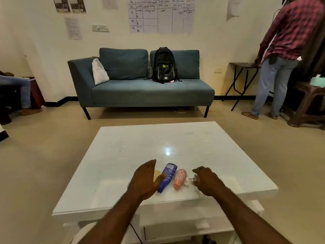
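On the white glass-topped table (pixel 175 141) lie a blue tube (pixel 167 176) and a pink bottle (pixel 179 178), side by side near the front edge. My left hand (pixel 146 180) hovers just left of the blue tube with fingers straight, its thumb touching the tube. A yellowish object (pixel 157 174) is partly hidden behind that hand. My right hand (pixel 206 180) sits right of the pink bottle with fingers curled around a small clear, crinkly item (pixel 195 178).
A teal sofa (pixel 140 88) with a black backpack (pixel 164 65) stands beyond the table. A person in a plaid shirt (pixel 284 50) stands at the right by a folding table (pixel 244 67). Another person sits at the far left (pixel 17 88).
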